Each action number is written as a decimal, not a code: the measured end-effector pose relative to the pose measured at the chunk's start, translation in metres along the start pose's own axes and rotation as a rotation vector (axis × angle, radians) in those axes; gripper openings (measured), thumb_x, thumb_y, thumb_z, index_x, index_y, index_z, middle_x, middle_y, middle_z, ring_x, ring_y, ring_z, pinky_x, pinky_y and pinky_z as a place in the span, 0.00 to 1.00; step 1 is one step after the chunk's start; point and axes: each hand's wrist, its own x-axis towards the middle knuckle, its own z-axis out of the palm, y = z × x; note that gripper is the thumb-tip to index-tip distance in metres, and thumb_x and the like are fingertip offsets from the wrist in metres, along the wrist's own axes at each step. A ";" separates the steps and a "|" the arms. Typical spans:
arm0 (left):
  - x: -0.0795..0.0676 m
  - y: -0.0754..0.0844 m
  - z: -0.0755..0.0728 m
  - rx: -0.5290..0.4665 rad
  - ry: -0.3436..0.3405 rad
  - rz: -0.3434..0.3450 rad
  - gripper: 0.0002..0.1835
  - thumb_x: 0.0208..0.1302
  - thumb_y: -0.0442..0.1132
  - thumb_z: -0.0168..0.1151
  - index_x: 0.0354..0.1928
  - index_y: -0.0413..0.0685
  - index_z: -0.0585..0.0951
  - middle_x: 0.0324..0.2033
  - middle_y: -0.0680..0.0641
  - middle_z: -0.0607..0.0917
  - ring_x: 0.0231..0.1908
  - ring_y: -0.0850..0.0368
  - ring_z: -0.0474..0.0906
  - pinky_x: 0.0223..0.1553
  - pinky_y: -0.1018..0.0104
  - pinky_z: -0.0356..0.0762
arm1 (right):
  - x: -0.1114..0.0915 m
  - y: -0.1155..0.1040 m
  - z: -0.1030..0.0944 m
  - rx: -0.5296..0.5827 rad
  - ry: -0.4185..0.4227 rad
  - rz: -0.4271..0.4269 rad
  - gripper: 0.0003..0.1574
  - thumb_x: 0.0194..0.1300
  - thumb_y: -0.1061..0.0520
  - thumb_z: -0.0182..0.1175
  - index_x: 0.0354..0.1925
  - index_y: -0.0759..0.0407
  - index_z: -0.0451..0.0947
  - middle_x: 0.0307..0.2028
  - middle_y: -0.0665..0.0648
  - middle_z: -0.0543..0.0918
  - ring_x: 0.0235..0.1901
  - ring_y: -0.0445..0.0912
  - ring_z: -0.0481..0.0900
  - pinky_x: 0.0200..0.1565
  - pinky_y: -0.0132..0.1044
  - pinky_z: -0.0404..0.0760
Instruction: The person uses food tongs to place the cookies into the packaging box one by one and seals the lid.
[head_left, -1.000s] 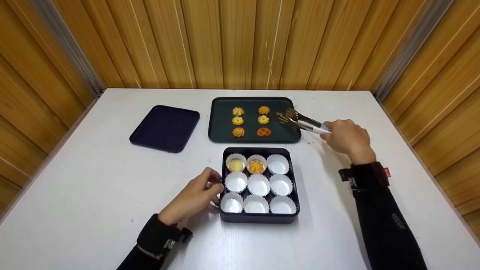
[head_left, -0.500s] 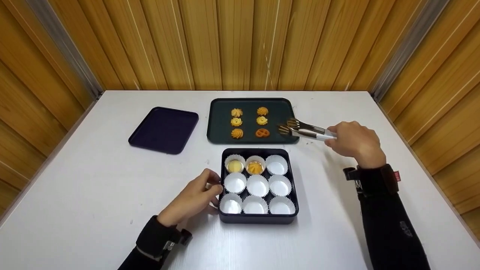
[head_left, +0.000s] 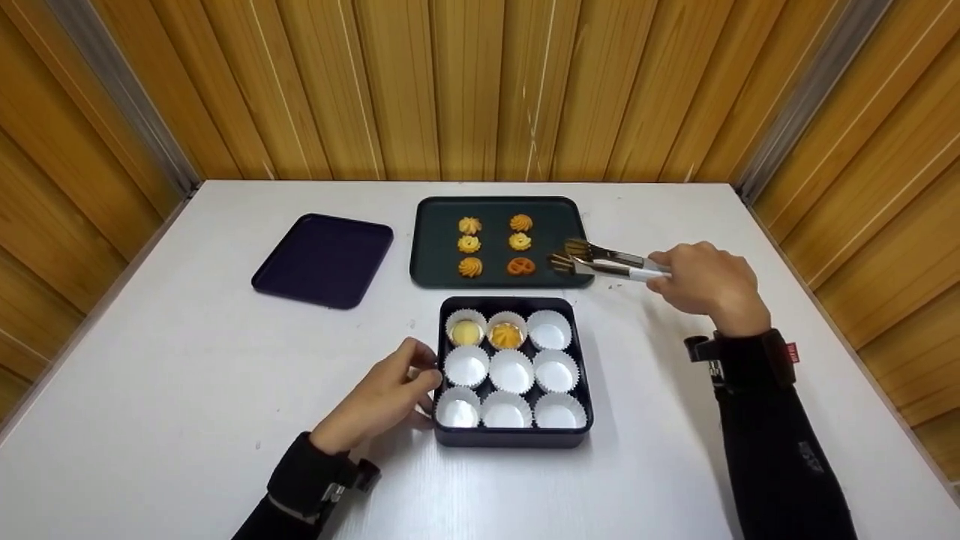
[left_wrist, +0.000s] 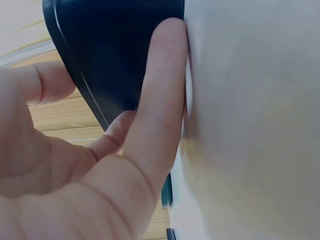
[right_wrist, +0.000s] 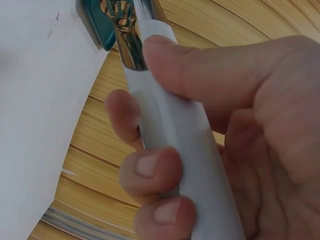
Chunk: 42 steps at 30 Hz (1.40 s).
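Right wrist view shows the right hand (head_left: 709, 281) curled round the white handle of the tongs (right_wrist: 182, 130), thumb on one side, fingers on the other; the head view shows the shiny ends spread apart with nothing between them, by the right side of the green tray (head_left: 435, 251); I can't tell if they touch it. Just left of those ends lies the pretzel cookie (head_left: 521, 266), on the near part of the tray; it looks light, hard and easy to snap, so a soft squeeze on its outer edges seems best; the ring cookie (head_left: 520, 241) sits just past it, quite close, so wide ends could bump it; the swirl cookie (head_left: 520, 223) is farther still, maybe crumbly, but its ridges should help the grip. Three more lie in a row to the left.

The left hand (head_left: 379, 394) rests on the left side of the black box (head_left: 514, 437), fingers loose and wrapped round nothing; the box looks stiff, and its far wall could block anything carried low. Inside are nine paper cups (head_left: 511, 373), thin and floppy; the far left one has a pale cookie (head_left: 466, 332), the far middle one an orange cookie (head_left: 506, 335). A purple tray (head_left: 326, 262) lies far left, out of the way.
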 end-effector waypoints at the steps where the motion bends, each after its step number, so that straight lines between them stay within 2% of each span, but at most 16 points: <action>1: 0.000 0.000 0.000 0.001 -0.001 0.001 0.18 0.76 0.39 0.57 0.60 0.38 0.70 0.53 0.37 0.81 0.34 0.50 0.85 0.34 0.52 0.93 | 0.000 0.001 0.000 -0.002 0.005 -0.003 0.32 0.75 0.49 0.61 0.72 0.58 0.76 0.53 0.71 0.84 0.36 0.58 0.77 0.33 0.53 0.79; 9: 0.001 -0.001 -0.001 0.009 -0.013 0.015 0.18 0.77 0.40 0.57 0.60 0.38 0.70 0.52 0.37 0.81 0.35 0.51 0.84 0.35 0.52 0.93 | -0.009 0.008 -0.005 -0.004 0.032 -0.015 0.32 0.76 0.48 0.60 0.74 0.55 0.74 0.55 0.72 0.83 0.38 0.58 0.78 0.30 0.50 0.77; 14: 0.001 -0.001 0.000 0.003 -0.015 0.005 0.17 0.77 0.40 0.57 0.60 0.39 0.70 0.52 0.37 0.81 0.35 0.51 0.84 0.35 0.53 0.93 | -0.022 0.009 -0.014 -0.020 0.038 -0.040 0.33 0.77 0.47 0.61 0.74 0.54 0.74 0.46 0.67 0.83 0.30 0.53 0.73 0.26 0.42 0.69; 17: 0.001 -0.001 0.000 -0.001 -0.015 0.007 0.18 0.77 0.40 0.57 0.60 0.38 0.70 0.52 0.37 0.80 0.35 0.50 0.84 0.35 0.52 0.93 | -0.033 0.008 -0.021 -0.027 0.054 -0.070 0.32 0.77 0.47 0.62 0.74 0.52 0.75 0.44 0.64 0.84 0.30 0.51 0.73 0.28 0.41 0.68; 21: 0.000 -0.001 0.000 0.001 -0.011 0.008 0.18 0.77 0.40 0.57 0.61 0.38 0.70 0.52 0.37 0.81 0.35 0.50 0.84 0.35 0.52 0.93 | -0.048 0.004 -0.029 -0.042 0.071 -0.124 0.23 0.76 0.48 0.63 0.66 0.46 0.81 0.37 0.56 0.84 0.29 0.48 0.72 0.30 0.40 0.67; 24: 0.000 0.000 -0.002 0.005 -0.008 0.006 0.18 0.77 0.41 0.57 0.61 0.39 0.70 0.52 0.37 0.81 0.35 0.50 0.84 0.35 0.51 0.93 | -0.058 0.001 -0.033 -0.062 0.068 -0.156 0.19 0.76 0.48 0.64 0.62 0.41 0.82 0.34 0.50 0.82 0.29 0.46 0.72 0.30 0.40 0.67; 28: -0.001 -0.001 -0.004 0.022 -0.004 0.006 0.18 0.77 0.41 0.57 0.60 0.39 0.70 0.51 0.37 0.81 0.35 0.49 0.84 0.35 0.52 0.93 | -0.070 -0.003 -0.036 -0.072 0.060 -0.177 0.25 0.75 0.48 0.65 0.68 0.43 0.81 0.36 0.49 0.83 0.31 0.46 0.72 0.30 0.40 0.68; 31: -0.001 -0.002 -0.005 0.038 0.002 0.005 0.17 0.77 0.41 0.57 0.59 0.40 0.71 0.52 0.38 0.81 0.36 0.50 0.85 0.35 0.54 0.93 | -0.077 -0.008 -0.036 -0.081 0.068 -0.200 0.26 0.74 0.49 0.66 0.67 0.42 0.81 0.36 0.47 0.83 0.32 0.45 0.73 0.29 0.39 0.68; 38: -0.001 -0.002 -0.004 0.048 0.013 0.006 0.17 0.76 0.41 0.57 0.59 0.40 0.71 0.53 0.38 0.81 0.36 0.51 0.85 0.35 0.54 0.93 | -0.089 -0.019 -0.035 -0.100 0.088 -0.248 0.19 0.71 0.51 0.69 0.58 0.37 0.83 0.32 0.43 0.80 0.31 0.44 0.73 0.27 0.37 0.67; 42: -0.001 -0.001 -0.001 0.032 0.011 0.010 0.18 0.77 0.41 0.57 0.60 0.39 0.71 0.53 0.38 0.81 0.35 0.51 0.84 0.34 0.52 0.93 | -0.095 -0.020 -0.033 -0.114 0.103 -0.252 0.24 0.70 0.52 0.70 0.63 0.40 0.83 0.34 0.43 0.82 0.31 0.43 0.73 0.28 0.37 0.68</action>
